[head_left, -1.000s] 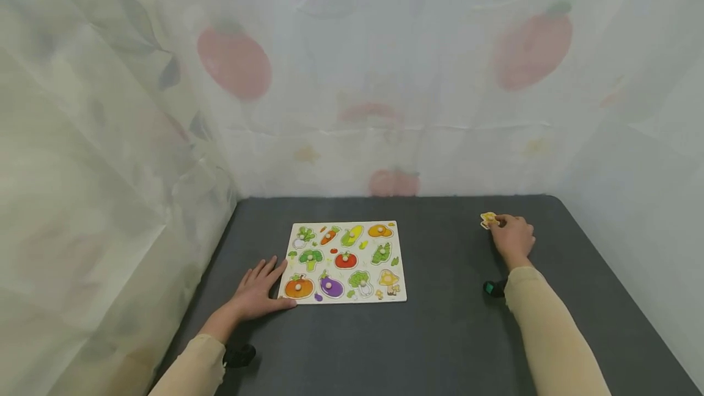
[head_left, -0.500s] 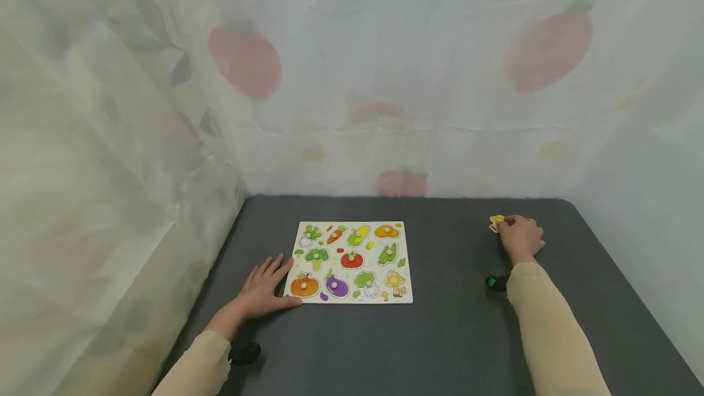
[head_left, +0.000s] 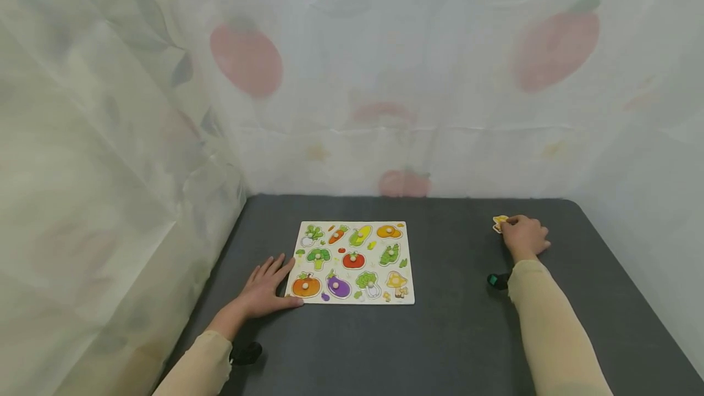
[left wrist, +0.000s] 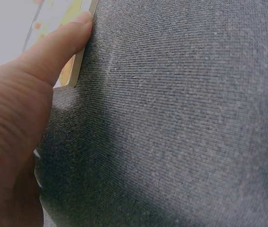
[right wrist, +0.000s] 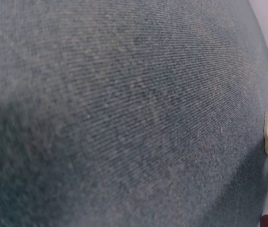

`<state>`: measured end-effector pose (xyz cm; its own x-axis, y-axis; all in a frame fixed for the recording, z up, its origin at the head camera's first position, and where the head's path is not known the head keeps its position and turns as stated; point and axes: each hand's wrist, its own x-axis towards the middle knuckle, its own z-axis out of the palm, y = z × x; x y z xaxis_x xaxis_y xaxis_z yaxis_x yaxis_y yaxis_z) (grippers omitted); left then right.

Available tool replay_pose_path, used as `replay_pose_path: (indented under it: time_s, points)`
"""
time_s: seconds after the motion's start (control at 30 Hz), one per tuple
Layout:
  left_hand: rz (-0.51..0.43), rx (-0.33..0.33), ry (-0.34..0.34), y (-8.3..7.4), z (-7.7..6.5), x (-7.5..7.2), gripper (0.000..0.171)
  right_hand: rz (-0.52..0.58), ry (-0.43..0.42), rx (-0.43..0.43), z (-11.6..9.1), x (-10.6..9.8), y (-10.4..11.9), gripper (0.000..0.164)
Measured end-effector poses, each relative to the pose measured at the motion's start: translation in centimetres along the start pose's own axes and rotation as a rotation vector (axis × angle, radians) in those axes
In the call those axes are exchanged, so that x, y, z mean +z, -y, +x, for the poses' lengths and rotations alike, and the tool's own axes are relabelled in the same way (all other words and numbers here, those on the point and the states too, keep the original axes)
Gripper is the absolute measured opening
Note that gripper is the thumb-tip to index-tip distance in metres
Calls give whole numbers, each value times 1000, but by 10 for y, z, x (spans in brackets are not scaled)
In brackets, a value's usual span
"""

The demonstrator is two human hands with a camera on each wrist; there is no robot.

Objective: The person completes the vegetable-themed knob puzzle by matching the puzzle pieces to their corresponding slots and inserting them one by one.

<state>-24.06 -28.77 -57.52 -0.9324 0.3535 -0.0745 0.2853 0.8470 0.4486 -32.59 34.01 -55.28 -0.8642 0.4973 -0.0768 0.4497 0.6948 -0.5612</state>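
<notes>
A white puzzle board (head_left: 374, 271) printed with vegetables lies flat on the table. Knobs stand up from its tomato, broccoli, eggplant and other pieces, while the mushroom picture (head_left: 396, 281) at its lower right shows no knob. My left hand (head_left: 261, 292) rests spread at the board's left edge, its thumb (left wrist: 65, 40) on the near left corner. Off to the right, the fingers of my right hand (head_left: 524, 237) pinch a yellow mushroom puzzle piece (head_left: 498, 223) near the table's far side. In the right wrist view that piece (right wrist: 267, 132) appears side-on at the right edge, partly covered by a fingertip.
The dark grey table (head_left: 440, 341) has pale printed curtains (head_left: 330, 78) behind it and along its sides. A black wrist device (head_left: 246, 354) sits by the left sleeve, another (head_left: 497, 281) by the right sleeve.
The head view has turned slightly, so the board, hands and mushroom piece sit a little further right in it. Both hands keep the same hold.
</notes>
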Motion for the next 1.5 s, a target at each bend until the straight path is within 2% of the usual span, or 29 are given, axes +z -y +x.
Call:
replay_pose_path:
  time_s: [0.3,0.53,0.77,1.0,1.17,1.33,1.5]
  points:
    - [1,-17,1,0,1,1,114,-8,-5,21,1,0,3,46]
    - [46,-43,51,-11,-1,-10,111,0,2,24,0,-1,4,46]
    - [24,-19,20,-9,-2,-7,111,-10,1,18,-1,0,3,47]
    - [41,-53,46,-11,-1,-9,112,-18,-1,15,1,0,4,45]
    - [44,-51,57,-14,-1,-10,111,-6,-7,13,0,-1,3,44]
    - [11,-20,30,-10,-1,-7,110,-1,-25,-31,-2,-2,2,44]
    - [21,-25,29,0,1,-1,114,-17,-60,-145,-6,-1,4,41]
